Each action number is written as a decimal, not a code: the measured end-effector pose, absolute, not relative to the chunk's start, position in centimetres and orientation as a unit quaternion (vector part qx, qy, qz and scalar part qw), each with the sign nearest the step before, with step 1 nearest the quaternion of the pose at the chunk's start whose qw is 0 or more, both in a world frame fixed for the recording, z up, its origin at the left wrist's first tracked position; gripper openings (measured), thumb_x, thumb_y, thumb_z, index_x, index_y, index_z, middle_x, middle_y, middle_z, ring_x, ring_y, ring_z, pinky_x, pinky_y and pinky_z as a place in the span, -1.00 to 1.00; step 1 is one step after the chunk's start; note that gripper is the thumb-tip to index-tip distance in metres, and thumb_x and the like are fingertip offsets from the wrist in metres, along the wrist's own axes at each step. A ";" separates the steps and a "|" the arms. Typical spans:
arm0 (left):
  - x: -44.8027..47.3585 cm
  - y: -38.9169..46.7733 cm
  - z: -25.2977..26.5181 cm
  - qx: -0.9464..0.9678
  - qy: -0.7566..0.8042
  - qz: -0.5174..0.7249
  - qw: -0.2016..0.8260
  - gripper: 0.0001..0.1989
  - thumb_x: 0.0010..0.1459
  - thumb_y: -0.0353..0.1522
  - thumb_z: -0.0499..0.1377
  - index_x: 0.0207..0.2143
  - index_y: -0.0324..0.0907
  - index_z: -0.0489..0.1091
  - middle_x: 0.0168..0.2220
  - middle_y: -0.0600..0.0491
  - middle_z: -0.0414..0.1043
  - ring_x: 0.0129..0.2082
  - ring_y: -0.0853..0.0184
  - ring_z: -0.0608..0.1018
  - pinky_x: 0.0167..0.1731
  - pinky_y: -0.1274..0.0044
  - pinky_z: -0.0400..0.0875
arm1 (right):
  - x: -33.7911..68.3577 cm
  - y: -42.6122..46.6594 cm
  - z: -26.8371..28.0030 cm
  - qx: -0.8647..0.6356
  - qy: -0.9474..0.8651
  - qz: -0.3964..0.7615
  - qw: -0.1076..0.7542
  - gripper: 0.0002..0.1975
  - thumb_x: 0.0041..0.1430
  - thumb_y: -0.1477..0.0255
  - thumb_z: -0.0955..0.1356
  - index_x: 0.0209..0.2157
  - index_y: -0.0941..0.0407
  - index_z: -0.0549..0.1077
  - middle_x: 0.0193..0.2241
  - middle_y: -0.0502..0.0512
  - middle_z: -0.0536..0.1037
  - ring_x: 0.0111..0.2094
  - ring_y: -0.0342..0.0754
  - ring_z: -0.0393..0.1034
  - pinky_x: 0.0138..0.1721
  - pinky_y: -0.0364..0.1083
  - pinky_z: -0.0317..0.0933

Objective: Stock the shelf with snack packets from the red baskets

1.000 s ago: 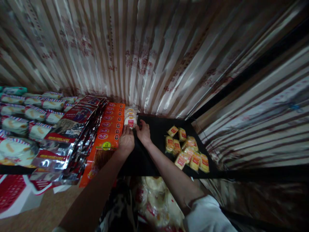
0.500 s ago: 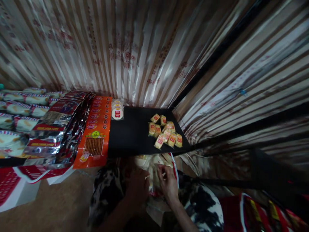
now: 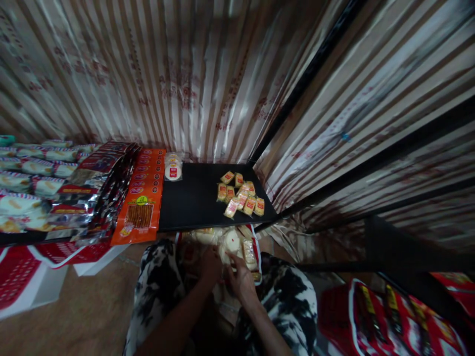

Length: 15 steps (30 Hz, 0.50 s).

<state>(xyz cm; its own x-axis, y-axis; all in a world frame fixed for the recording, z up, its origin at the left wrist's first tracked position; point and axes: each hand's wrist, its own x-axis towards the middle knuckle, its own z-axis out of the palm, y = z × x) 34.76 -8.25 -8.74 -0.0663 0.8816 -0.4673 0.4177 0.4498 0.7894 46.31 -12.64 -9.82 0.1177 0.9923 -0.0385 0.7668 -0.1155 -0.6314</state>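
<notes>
Shelf, left to right: we find orange packs (image 3: 143, 198), one short row of round white cakes (image 3: 172, 171) at the rear edge, and yellow packets (image 3: 241, 199) near the right edge of the black shelf (image 3: 193, 202).
Remaining: bag of cakes (image 3: 230, 244) below the front edge looks well filled.
Left hand (image 3: 209, 264): in the bag, grip not discernible.
Right hand (image 3: 241, 282): likewise, fingers on packets; we cannot tell whether it grasps.

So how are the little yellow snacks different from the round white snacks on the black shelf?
The yellow snack packets are small and squarish; the round white snack packets are bigger discs. The yellow ones lie scattered loosely near the shelf's right end, while the white ones sit in a neat overlapping row at the back, beside the orange packs. Both kinds carry red labels and rest on the black shelf.
</notes>
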 end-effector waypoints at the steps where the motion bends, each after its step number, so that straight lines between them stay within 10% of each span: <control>1: 34.5 -8.3 -8.6 0.458 0.695 0.237 0.501 -0.74 0.01 -0.56 0.01 -0.24 -0.28 0.38 -0.25 -0.12 0.49 -0.18 0.24 0.51 -0.20 0.47 0.33 | 46.4 -12.7 -9.7 -0.710 -0.617 0.235 0.244 -0.61 0.07 0.43 0.20 -0.06 0.11 0.43 -0.12 0.23 0.50 -0.21 0.05 0.47 -0.13 0.04 0.34; 15: 27.6 -8.6 -2.0 0.208 0.592 0.435 0.646 -0.83 -0.15 -0.40 0.11 -0.40 -0.18 0.29 -0.61 0.20 0.33 -0.70 0.46 0.38 -0.68 0.62 0.23 | 43.4 -11.7 -3.0 -0.502 -0.738 0.358 0.273 -0.46 0.01 0.36 0.37 0.08 0.03 0.32 0.06 0.15 0.39 0.10 0.05 0.23 0.09 0.07 0.17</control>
<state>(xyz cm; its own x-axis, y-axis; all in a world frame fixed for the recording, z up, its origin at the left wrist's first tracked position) 27.64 -8.57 -2.00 -0.0799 0.8078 -0.5840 -0.3152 0.5353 0.7836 43.43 -11.70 -3.05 -0.3460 0.9372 0.0439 0.5460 0.2392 -0.8029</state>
